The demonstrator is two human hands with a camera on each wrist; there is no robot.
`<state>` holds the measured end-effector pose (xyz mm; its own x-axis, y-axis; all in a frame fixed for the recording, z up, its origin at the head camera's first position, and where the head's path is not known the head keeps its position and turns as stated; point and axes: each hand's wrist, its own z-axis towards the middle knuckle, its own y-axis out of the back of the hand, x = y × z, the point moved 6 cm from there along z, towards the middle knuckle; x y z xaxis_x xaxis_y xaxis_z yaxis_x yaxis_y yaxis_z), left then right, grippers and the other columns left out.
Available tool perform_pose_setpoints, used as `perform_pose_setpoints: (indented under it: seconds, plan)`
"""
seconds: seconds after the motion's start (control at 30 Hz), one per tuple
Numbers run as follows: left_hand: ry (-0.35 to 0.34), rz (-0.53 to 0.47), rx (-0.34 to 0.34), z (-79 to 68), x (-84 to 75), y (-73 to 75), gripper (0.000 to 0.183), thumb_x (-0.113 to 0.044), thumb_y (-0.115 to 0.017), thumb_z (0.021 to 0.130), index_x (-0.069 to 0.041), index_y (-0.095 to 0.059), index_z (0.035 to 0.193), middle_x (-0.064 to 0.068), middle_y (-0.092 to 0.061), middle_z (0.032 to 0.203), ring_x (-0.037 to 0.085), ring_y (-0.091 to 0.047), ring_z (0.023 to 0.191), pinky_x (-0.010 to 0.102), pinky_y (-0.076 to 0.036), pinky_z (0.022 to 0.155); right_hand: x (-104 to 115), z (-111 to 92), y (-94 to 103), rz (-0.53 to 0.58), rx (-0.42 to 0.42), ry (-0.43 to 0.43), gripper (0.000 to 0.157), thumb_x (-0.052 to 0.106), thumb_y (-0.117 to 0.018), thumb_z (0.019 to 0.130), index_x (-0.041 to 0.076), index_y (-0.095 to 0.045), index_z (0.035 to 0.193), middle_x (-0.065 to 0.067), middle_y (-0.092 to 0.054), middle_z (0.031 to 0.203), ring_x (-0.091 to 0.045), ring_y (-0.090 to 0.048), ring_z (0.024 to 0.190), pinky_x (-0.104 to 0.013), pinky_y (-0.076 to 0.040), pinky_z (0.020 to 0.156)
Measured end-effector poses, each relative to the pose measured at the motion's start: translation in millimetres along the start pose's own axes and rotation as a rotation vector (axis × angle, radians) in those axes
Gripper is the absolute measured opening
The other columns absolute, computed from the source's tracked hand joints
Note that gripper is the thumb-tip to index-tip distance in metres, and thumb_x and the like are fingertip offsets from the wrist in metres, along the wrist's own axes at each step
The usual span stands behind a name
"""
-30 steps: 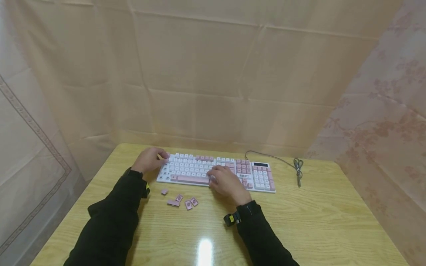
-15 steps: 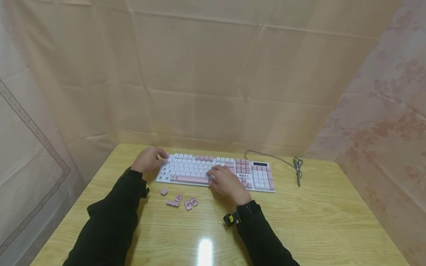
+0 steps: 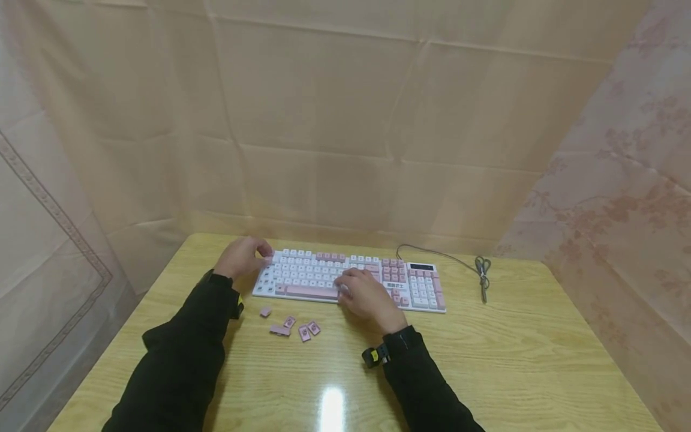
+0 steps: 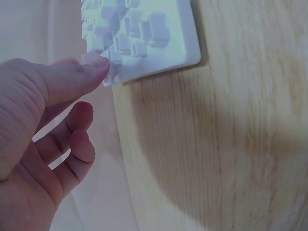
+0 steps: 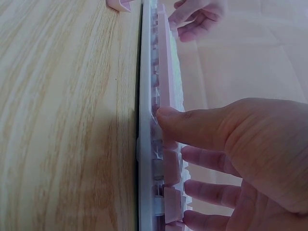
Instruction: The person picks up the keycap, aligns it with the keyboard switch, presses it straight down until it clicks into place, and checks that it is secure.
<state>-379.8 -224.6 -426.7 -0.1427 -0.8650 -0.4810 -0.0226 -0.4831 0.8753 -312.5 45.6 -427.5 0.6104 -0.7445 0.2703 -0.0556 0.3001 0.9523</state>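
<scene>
A white and pink keyboard [image 3: 308, 276] lies at the table's back. My left hand [image 3: 242, 257] is at its far left corner, thumb and index finger pinching a small pale pink keycap [image 4: 93, 58] over the corner; the other fingers curl loosely below. Beside that hand, bare switch posts [image 4: 159, 30] show at the keyboard's left end. My right hand [image 3: 367, 295] rests on the keyboard, its thumb [image 5: 185, 122] against the end of the pink space bar [image 5: 166, 67] and its other fingers lying over the keys. Several loose pink keycaps [image 3: 305, 333] lie on the table in front.
A grey cable [image 3: 439, 252] runs from the keyboard's back to a tied bundle [image 3: 483, 277] on the right. A beige cloth [image 3: 324, 132] hangs behind the table [image 3: 513, 360]. Patterned cloths hang at both sides.
</scene>
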Motion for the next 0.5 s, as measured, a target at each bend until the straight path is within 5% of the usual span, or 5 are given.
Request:
perform_pose_setpoints:
  seconds: [0.5]
  plan:
    - [0.005, -0.031, 0.000, -1.4, 0.7, -0.5, 0.015, -0.011, -0.072, 0.082, -0.010, -0.070, 0.097, 0.006, -0.066, 0.093, 0.027, -0.054, 0.087, 0.046, -0.044, 0.086, -0.9, -0.5, -0.3, -0.010, 0.014, -0.022, 0.032, 0.020, -0.063, 0.089, 0.013, -0.064, 0.120, -0.009, -0.057, 0.128, -0.027, -0.049, 0.117, -0.041, -0.039, 0.097]
